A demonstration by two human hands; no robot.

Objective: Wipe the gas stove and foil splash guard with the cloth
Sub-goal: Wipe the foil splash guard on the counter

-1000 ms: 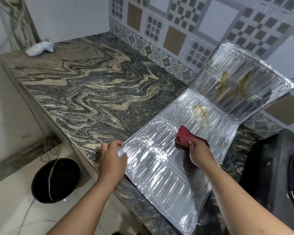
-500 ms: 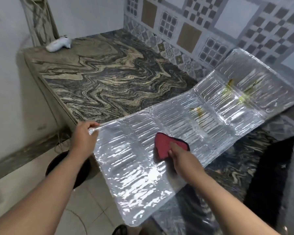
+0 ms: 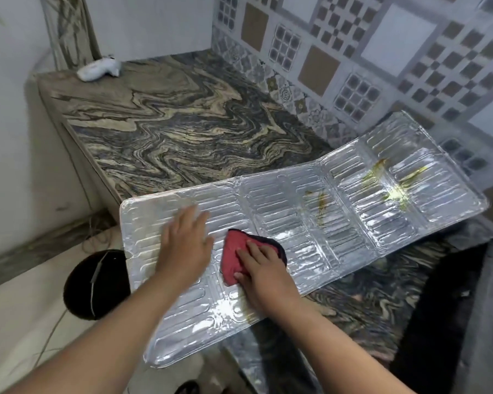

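Observation:
The foil splash guard point(image 3: 339, 223) lies unfolded and nearly flat across the marbled counter, its left end hanging past the counter's front edge. Yellow-green stains mark its middle and right panels. My left hand point(image 3: 185, 243) presses flat on the left panel with fingers spread. My right hand point(image 3: 262, 271) presses the red cloth point(image 3: 235, 257), which has a dark edge, onto the foil just right of my left hand. The black gas stove point(image 3: 473, 322) shows at the right edge, blurred.
The marbled counter point(image 3: 182, 132) stretches back to a tiled wall point(image 3: 382, 52). A white object point(image 3: 98, 69) lies at its far left corner. A black round bin point(image 3: 94, 285) stands on the floor below the foil's overhanging end.
The guard has swung round and laid flatter across the counter. My left hand let go of its corner and now presses flat on the left panel. The cloth hand slid toward the left.

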